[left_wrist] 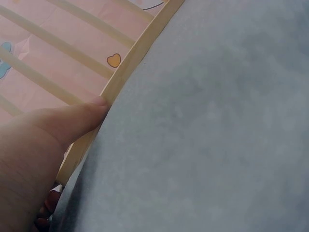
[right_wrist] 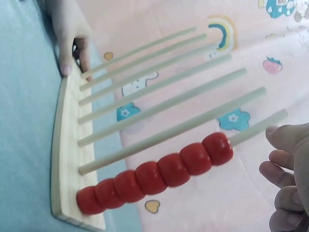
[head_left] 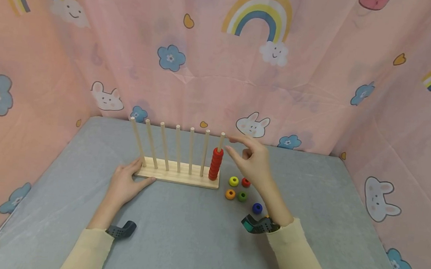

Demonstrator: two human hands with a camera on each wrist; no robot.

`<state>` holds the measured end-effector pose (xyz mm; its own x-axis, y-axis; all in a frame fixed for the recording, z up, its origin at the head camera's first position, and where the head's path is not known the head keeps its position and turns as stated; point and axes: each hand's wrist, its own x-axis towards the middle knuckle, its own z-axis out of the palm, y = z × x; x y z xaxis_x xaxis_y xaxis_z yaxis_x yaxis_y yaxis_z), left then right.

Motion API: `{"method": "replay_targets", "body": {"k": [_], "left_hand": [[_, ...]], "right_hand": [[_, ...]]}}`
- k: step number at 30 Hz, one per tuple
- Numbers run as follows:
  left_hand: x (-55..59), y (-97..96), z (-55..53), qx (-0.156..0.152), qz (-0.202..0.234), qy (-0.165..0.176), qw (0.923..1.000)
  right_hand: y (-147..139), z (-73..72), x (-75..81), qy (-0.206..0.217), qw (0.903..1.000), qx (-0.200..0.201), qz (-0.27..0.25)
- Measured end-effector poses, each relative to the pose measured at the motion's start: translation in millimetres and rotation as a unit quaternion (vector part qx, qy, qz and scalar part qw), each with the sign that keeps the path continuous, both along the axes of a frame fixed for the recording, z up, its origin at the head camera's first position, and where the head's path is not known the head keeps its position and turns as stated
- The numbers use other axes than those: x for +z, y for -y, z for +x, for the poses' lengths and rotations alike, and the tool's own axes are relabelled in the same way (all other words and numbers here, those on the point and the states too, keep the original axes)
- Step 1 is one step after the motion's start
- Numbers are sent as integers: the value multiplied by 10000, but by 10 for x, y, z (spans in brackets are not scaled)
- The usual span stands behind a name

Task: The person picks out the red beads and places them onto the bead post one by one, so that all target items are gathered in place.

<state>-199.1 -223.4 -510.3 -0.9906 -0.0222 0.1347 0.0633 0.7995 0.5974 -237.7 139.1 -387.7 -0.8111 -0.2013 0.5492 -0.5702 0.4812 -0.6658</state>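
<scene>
A wooden bead rack (head_left: 175,178) carries a row of several upright pegs. On its rightmost peg sits a stack of several red beads (head_left: 215,164), the peg's tip bare above them. My left hand (head_left: 124,184) holds the left end of the base, thumb along the front edge and fingers at the far side. Beside the tip of the rightmost peg is my right hand (head_left: 255,165), thumb and forefinger apart with nothing between them. In the right wrist view the thumb (right_wrist: 280,137) overlaps the peg's end; I cannot tell whether they touch.
Right of the rack lie loose beads: yellow (head_left: 233,181), red (head_left: 246,182), orange (head_left: 230,194), green (head_left: 242,196) and blue (head_left: 257,208). Another orange bit shows partly behind the right wrist. A patterned pink cloth (head_left: 203,91) stands behind the grey table (head_left: 177,233).
</scene>
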Motion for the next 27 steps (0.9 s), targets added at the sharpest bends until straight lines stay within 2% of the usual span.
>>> {"method": "replay_targets", "body": {"k": [21,27], "left_hand": [[6,-4,16,-22,33,-28,10000],[14,-5,17,-11,20,-43,10000]], "right_hand": [[-502,109,-377,705,9955,-612,-171],[-643,136,-513,796,9930,-830,-256]]}}
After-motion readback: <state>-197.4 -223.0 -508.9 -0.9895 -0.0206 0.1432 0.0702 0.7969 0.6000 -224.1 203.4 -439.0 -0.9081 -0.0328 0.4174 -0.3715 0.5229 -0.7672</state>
